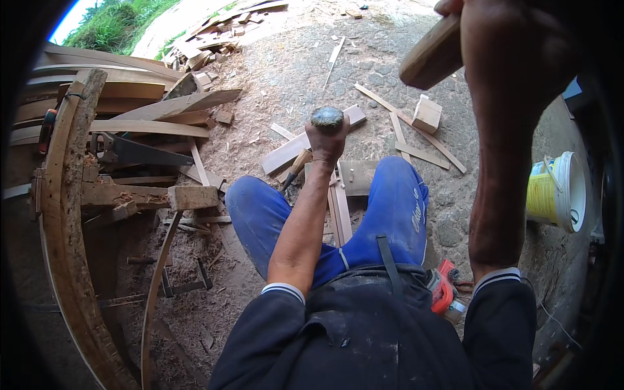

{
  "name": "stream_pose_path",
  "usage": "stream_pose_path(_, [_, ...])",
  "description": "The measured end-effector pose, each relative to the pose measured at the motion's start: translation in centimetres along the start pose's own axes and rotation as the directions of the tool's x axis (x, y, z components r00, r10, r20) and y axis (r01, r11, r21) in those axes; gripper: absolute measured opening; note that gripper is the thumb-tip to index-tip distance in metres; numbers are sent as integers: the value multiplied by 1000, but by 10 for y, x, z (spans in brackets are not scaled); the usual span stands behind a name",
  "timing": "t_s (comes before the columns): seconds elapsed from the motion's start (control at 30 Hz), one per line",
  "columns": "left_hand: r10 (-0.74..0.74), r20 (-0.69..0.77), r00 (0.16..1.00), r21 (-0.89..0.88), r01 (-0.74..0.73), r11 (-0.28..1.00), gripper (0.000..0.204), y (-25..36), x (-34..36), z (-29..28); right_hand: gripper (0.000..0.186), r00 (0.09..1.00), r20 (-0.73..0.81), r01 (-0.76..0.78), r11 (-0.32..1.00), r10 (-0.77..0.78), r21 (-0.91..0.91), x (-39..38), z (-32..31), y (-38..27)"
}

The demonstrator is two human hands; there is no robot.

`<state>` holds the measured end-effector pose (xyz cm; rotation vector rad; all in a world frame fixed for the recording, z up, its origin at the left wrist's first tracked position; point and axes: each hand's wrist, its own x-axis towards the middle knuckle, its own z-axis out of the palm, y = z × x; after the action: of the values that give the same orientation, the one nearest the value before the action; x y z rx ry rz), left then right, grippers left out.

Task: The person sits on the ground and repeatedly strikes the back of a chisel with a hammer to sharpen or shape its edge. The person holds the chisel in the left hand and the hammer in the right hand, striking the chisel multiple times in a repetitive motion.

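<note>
My left hand (325,144) is closed around an upright chisel (327,118). Only its round, worn grey top shows above the fist; its blade is hidden below. High at the upper right, my right hand (513,55) grips a thick wooden mallet (430,57), raised well apart from the chisel. Between my knees lies a short board (359,177), with narrow wooden strips (340,211) running toward me. A second chisel (298,168) with a wooden handle lies beside my left wrist. Beyond the left fist a pale plank (279,158) lies slantwise on the ground.
At left stand a curved wooden frame (68,227), a handsaw (140,153) and stacked boards (156,128). A wooden block (427,114) and thin offcuts (419,151) lie ahead. A yellow-and-white bucket (546,194) is at right; a red power tool (442,286) sits by my right hip.
</note>
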<state>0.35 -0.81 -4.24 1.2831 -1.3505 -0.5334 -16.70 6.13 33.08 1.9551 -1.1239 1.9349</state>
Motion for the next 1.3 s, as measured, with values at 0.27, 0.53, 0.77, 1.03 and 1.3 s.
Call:
stream_pose_path(0.27, [484, -88, 871, 104, -475, 874, 35, 107, -40, -26, 69, 153, 921, -317, 901, 358, -298, -179, -24, 58])
stream_pose_path(0.53, [-42, -36, 998, -149, 36, 988, 14, 16, 12, 0, 23, 926, 342, -164, 986, 157, -11, -11, -23, 20])
stream_pose_path(0.77, [217, -86, 972, -20, -220, 975, 17, 90, -36, -22, 63, 102, 911, -123, 914, 399, -387, -163, 1, 66])
stream_pose_path(1.03, [-124, -132, 983, -195, 97, 976, 20, 10, 49, 11, 68, 338, 771, -493, 799, 540, -343, -270, -42, 108])
stream_pose_path(1.3, [-771, 286, 569, -200, 822, 533, 20, -86, 113, 35, 63, 216, 735, -554, 701, 642, -449, -315, -66, 132])
